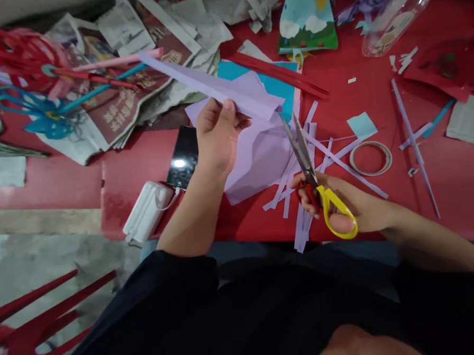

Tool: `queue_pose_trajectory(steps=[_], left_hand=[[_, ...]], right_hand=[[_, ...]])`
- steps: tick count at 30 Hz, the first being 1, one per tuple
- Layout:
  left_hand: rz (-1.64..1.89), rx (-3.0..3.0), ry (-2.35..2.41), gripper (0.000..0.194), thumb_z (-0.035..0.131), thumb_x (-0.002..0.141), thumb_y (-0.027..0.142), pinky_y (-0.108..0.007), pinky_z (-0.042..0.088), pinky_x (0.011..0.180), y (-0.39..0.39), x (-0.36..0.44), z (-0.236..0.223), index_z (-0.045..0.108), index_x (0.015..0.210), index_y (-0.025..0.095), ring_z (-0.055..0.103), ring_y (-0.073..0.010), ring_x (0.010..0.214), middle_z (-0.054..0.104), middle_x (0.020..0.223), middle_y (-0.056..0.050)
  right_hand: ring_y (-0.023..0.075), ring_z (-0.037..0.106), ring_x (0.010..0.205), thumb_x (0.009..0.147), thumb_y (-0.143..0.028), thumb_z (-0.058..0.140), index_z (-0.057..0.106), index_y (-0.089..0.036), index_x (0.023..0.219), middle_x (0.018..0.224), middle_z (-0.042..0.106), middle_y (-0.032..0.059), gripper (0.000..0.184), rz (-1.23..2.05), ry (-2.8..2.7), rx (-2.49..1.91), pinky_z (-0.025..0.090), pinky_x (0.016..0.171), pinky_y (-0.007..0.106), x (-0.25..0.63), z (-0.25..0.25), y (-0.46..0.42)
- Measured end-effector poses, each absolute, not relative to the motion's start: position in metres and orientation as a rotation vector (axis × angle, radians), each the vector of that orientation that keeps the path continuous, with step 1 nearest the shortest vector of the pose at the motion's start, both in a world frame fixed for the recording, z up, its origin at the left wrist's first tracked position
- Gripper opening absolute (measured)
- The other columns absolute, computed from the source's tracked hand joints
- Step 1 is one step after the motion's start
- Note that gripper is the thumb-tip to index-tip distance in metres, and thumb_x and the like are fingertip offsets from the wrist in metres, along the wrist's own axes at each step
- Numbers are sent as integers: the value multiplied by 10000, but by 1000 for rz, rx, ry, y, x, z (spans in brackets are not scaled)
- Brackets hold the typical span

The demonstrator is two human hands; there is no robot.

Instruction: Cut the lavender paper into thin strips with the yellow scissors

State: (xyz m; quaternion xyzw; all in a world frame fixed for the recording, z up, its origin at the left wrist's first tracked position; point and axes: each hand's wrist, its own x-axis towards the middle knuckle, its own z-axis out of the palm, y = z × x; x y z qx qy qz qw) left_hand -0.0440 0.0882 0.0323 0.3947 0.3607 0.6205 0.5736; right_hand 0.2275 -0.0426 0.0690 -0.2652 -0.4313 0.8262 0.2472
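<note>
Right hand (359,195) grasping red-and-yellow-handled scissors (309,175) — blades slightly parted, tips just beside the folded paper's right end. Lilac paper strips (299,231) under and around them. Lilac sheet (255,158) flat on the red table (413,200). Left hand (219,133) pinching folded lilac paper (246,96) above it — crumpled newspaper (203,23) beyond.

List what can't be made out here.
Head view, all items:
Black device: right side, hidden by the left grip.
Scissors: red handle, partly covered by the right grip.
Blue sheet: full extent, partly hidden by held lilac paper.
Bottle: top, cut off by the upper edge.
Newspaper: small print, too blurred.
</note>
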Motion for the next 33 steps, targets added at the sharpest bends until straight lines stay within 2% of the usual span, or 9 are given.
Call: queue_pose_trajectory(steps=[2,5,10,14,17,22,28,30,33], left_hand=[[1477,935,836,335,879,915,530,-292,592,728,92,-49,34,703,896,245,715,-127,745,714,796,28],[1510,981,818,381,908,865,583,-306,579,720,96,-50,31,732,915,249,708,-127,734,730,793,27],[1502,1131,861,414,790,963,627,-282,534,674,93,-43,27,720,856,234,675,-108,671,700,752,29],[1474,1188,794,350,792,988,546,-246,519,659,87,-39,32,750,847,229,664,-95,649,672,720,35],[1422,1231,739,288,822,979,483,-243,535,690,84,-40,34,767,862,225,711,-111,717,708,757,22],[1309,1346,748,388,850,929,570,-278,537,674,82,-39,36,732,821,217,718,-142,708,713,747,-3],[1265,1419,768,384,798,980,555,-303,538,682,75,-35,46,736,798,223,708,-152,709,722,745,-29],[1267,1446,785,396,804,973,558,-319,531,668,74,-36,47,717,765,232,691,-159,695,713,732,-30],[1274,1479,804,413,817,958,564,-341,525,648,77,-36,44,699,734,238,666,-164,676,682,702,-31]], right_hand=[[192,631,956,752,-578,994,623,-300,1413,1115,607,55,808,2214,-1260,-771,570,801,311,226,69,-44],[214,671,1009,727,-577,1013,604,-298,1421,1132,639,63,852,2093,-1325,-869,586,855,333,223,63,-45],[184,641,785,698,-672,990,644,-269,1360,1041,659,43,849,2004,-1281,-1027,559,704,344,226,45,-47],[156,601,657,688,-647,1004,661,-273,1358,990,667,23,841,1938,-1292,-1033,481,581,325,229,36,-50],[149,604,651,688,-639,1007,679,-271,1347,956,665,10,823,1885,-1312,-1035,467,567,312,229,35,-51],[149,611,685,714,-754,933,715,-238,1327,982,672,27,831,1824,-1337,-1079,453,560,303,226,44,-51],[147,626,667,677,-874,851,744,-203,1277,954,677,28,906,1777,-1369,-1075,472,574,308,224,54,-49],[152,636,680,700,-859,848,744,-212,1299,961,678,31,888,1781,-1398,-1064,489,584,312,225,52,-50],[159,651,705,835,-745,842,727,-226,1346,972,686,38,737,1797,-1395,-1085,510,597,308,227,47,-52]])
